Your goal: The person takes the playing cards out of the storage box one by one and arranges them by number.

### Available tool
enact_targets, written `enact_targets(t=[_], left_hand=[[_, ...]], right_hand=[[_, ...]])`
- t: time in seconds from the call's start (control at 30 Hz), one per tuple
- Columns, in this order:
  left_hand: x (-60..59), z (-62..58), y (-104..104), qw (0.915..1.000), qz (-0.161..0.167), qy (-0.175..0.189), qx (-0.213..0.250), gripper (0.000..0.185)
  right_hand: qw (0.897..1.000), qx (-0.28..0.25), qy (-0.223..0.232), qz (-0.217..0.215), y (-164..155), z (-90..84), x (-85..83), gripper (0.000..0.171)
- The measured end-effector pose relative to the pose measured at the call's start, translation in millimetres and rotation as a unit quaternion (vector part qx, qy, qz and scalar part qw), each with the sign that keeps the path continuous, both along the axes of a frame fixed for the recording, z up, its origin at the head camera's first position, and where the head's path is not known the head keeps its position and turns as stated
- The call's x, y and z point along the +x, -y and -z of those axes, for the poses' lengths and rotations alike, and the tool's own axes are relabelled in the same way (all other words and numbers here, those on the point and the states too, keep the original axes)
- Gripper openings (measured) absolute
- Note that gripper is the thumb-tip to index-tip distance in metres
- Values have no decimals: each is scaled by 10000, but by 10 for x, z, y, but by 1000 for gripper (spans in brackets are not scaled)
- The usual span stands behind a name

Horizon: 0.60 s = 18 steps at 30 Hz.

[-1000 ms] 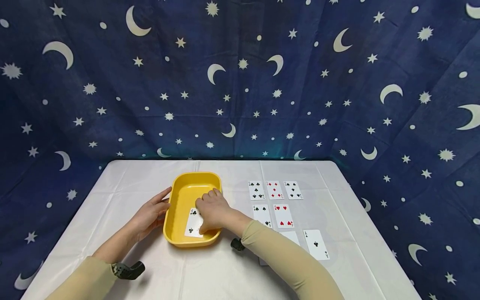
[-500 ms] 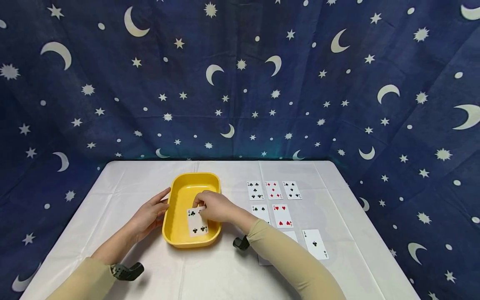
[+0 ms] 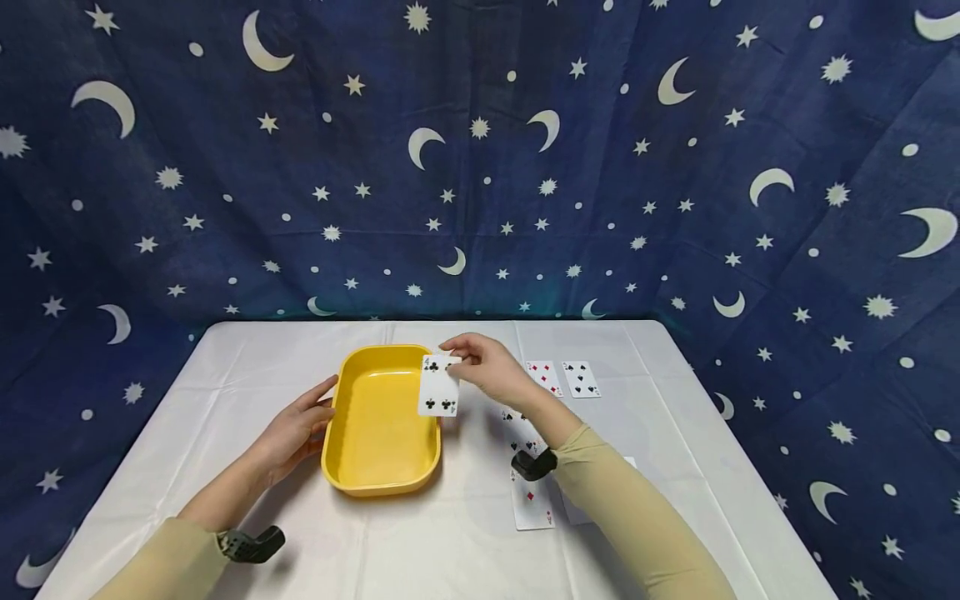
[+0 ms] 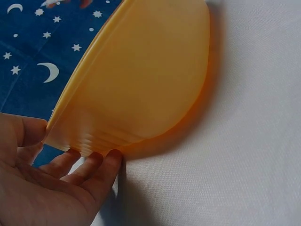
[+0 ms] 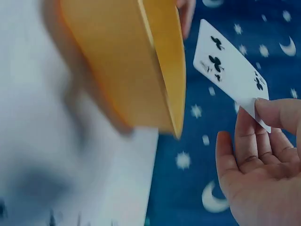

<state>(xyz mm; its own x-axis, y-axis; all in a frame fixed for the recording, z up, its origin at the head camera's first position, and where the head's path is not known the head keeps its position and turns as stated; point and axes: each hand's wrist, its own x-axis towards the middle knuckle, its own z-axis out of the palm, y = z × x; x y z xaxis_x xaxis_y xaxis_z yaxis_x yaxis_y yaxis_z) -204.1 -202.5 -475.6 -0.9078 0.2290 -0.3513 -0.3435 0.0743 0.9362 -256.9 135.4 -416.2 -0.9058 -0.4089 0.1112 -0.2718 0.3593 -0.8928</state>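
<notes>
Right hand (image 3: pixel 491 371): my thumb and fingertips (image 5: pixel 277 110) pinch the top edge of a clubs card (image 3: pixel 438 385). The card hangs face out, raised in the air above the right rim of the yellow tray (image 3: pixel 352 467), clear of the tray floor. In the right wrist view the same card (image 5: pixel 230 70) stands beside the tray's outer wall (image 5: pixel 117 70), apart from it, with club pips showing; my other fingers lie loosely curled beneath it.

Left hand (image 3: pixel 296 429): fingers straight and relaxed, resting against the tray's left wall, thumb near the rim. In the left wrist view my fingertips (image 4: pixel 94 165) touch the underside of the tray's wall (image 4: pixel 141 80) where it meets the cloth; nothing is gripped.

Yellow tray: rounded rectangular dish, standing flat on the table (image 3: pixel 262 367), centre-left, between my two hands. Its inside shows no cards.

Cards laid out, right of the tray, face up on the white cloth: a red diamonds card (image 3: pixel 543 377) and a black card (image 3: pixel 581 379) side by side in the far row; a clubs card (image 3: pixel 517 427) partly hidden under my right forearm; a diamond card (image 3: pixel 531 504) nearest to me, just beside my sleeve (image 3: pixel 637 525).

Backdrop: dark blue cloth (image 3: pixel 480 167) printed with moons and stars, hanging behind and round the table.
</notes>
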Motion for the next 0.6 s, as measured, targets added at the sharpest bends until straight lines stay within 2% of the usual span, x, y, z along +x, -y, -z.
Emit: enact_targets(t=[0.23,0.6], left_hand=[[1,-6,2,10000,22,-31,6,67],[-7,20,-4,9999,68,-60,80,67]], right_hand=[[9981,119,213,558,-573,-110,-35,27],[9954,195,368,862,-1151,-108,69,28]])
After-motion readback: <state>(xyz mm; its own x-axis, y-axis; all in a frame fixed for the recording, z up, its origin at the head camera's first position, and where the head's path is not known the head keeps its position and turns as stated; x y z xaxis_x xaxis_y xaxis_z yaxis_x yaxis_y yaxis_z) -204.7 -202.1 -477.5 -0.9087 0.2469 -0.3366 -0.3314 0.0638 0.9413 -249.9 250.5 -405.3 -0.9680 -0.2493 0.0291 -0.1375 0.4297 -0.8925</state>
